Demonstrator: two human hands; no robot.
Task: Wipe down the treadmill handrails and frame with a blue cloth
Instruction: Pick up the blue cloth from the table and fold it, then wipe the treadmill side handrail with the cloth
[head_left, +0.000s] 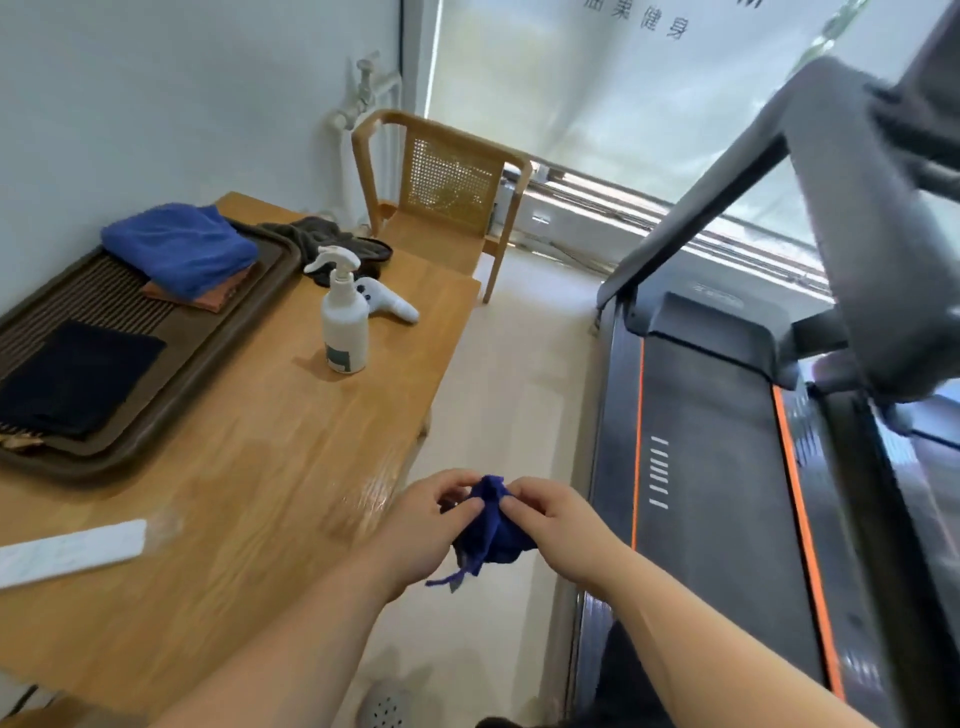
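A small dark blue cloth (492, 530) is bunched up between both my hands, low in the middle of the view, over the floor between table and treadmill. My left hand (426, 525) pinches its left side and my right hand (558, 525) pinches its top right. A loose corner hangs below. The treadmill (717, 493) fills the right side, with a black belt and orange stripes. Its grey handrail (691, 208) slopes up to the right toward the blurred console (883, 249). Neither hand touches the treadmill.
A wooden table (249, 467) stands at left with a white spray bottle (343, 317), a dark tray (156, 364) holding a folded blue towel (182, 249) and dark cloths, and a white remote (72, 551). A wooden chair (441, 197) stands behind by the window.
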